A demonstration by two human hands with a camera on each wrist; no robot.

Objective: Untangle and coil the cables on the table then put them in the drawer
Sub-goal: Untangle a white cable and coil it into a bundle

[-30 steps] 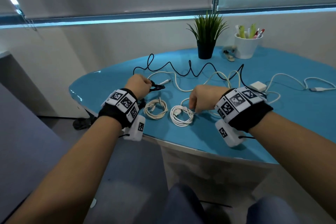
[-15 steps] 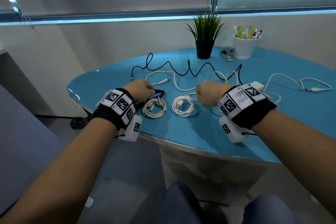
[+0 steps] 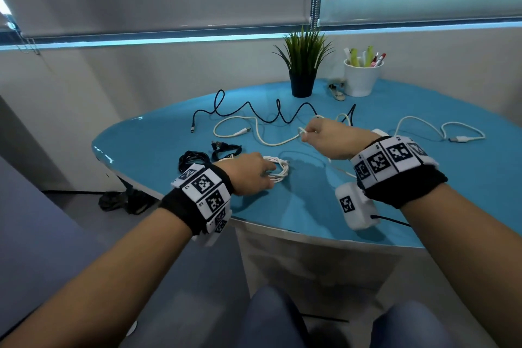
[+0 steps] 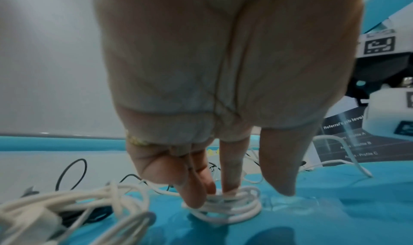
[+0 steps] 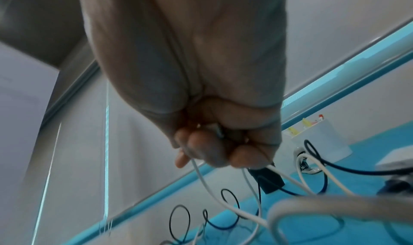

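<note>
Blue table (image 3: 175, 150): left fingers (image 4: 230, 181) straight on coiled white cable (image 3: 278, 169), right fingers (image 5: 201, 148) pinching loose white cable (image 3: 271, 142).

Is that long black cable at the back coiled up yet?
No. The black cable lies spread in loose waves across the table, and neither hand touches it.

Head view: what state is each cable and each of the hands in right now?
Left hand: fingertips pressing on white coil.
White coil: coiled, flat on table.
Right hand: pinching loose white cable, lifted.
Loose white cable: uncoiled.
Black cable: uncoiled, wavy.
</note>
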